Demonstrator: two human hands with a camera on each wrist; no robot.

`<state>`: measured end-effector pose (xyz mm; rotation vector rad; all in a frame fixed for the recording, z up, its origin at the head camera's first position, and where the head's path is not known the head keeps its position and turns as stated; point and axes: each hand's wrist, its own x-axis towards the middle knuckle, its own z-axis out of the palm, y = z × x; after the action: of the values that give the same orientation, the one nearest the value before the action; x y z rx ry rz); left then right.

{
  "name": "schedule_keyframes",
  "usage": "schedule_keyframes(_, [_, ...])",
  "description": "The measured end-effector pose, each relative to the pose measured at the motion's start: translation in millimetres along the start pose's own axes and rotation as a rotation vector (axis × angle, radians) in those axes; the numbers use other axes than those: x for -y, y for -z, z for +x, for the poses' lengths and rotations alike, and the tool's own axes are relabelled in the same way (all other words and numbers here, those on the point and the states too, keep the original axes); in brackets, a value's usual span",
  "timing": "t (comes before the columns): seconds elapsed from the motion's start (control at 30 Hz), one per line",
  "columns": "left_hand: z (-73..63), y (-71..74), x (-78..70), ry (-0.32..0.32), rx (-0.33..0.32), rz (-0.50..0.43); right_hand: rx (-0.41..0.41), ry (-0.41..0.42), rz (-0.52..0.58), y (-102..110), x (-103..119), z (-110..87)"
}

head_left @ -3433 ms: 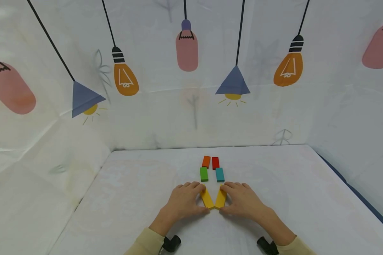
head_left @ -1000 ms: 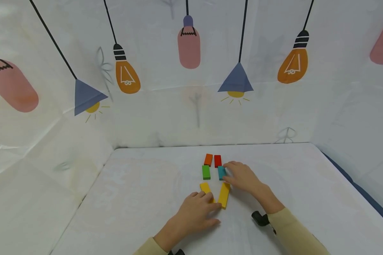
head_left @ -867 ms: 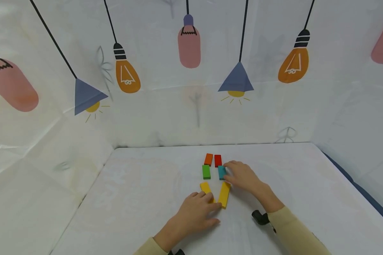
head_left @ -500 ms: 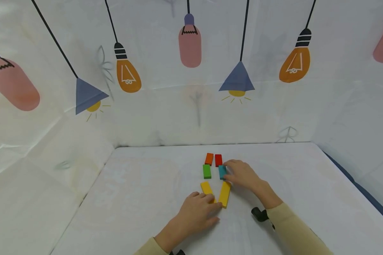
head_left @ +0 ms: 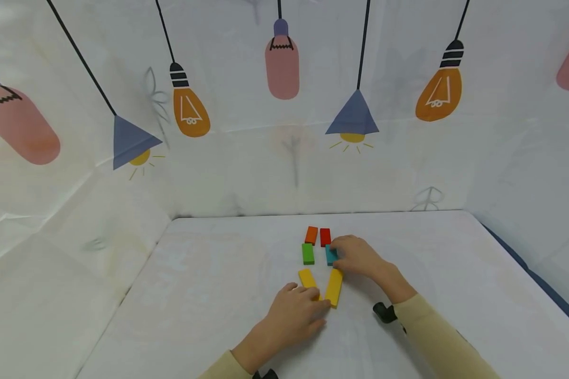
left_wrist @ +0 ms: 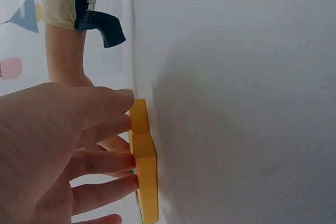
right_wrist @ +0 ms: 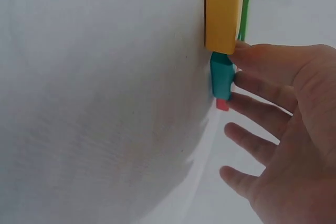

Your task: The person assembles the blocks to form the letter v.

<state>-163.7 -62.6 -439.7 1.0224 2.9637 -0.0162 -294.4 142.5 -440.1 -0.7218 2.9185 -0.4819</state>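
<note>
Two yellow blocks lie on the white table in a V narrowing toward me. My left hand [head_left: 294, 313] reaches over the left yellow block [head_left: 307, 277], covering its near end. Its fingers are extended, with fingertips on the yellow blocks and the thumb apart. The right yellow block [head_left: 333, 288] has a left fingertip at its near end. Beyond it, my right hand [head_left: 357, 256] holds a teal block [right_wrist: 222, 77] lengthwise between thumb and fingers, the remaining fingers spread. A green block [head_left: 308, 253] lies left of the teal one. Farther back are an orange block [head_left: 311, 235] and a red block [head_left: 325, 237].
The white table [head_left: 208, 295] meets a pale cloth wall [head_left: 246, 173] printed with lamps and bulbs behind and at the sides. Each wrist carries a black camera mount; the right one [head_left: 384, 312] hangs close over the table.
Both hands have let go of the yellow blocks they pinched earlier. The right hand moved away from me to the teal block; the left now lies across the V. Over the last second both stay nearly still.
</note>
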Motion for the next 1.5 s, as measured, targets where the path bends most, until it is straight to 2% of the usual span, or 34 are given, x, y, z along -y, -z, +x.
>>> schedule_keyframes(0.5, [-1.8, -5.8, -1.3, 0.008, -0.025, 0.005, 0.063, -0.024, 0.04, -1, -8, 10.5])
schedule_keyframes(0.73, [-1.9, -6.0, -2.8, 0.009, -0.004, -0.002, 0.047, -0.033, 0.08, -2, -12, 7.7])
schedule_keyframes(1.17, [-4.1, -4.9, -3.5, 0.019, -0.012, 0.006, -0.014, -0.004, 0.097, 7, -21, 3.4])
schedule_keyframes(1.5, [-6.1, -4.8, -3.7, 0.027, -0.01, 0.002, -0.042, 0.002, 0.017, 16, -14, -10.7])
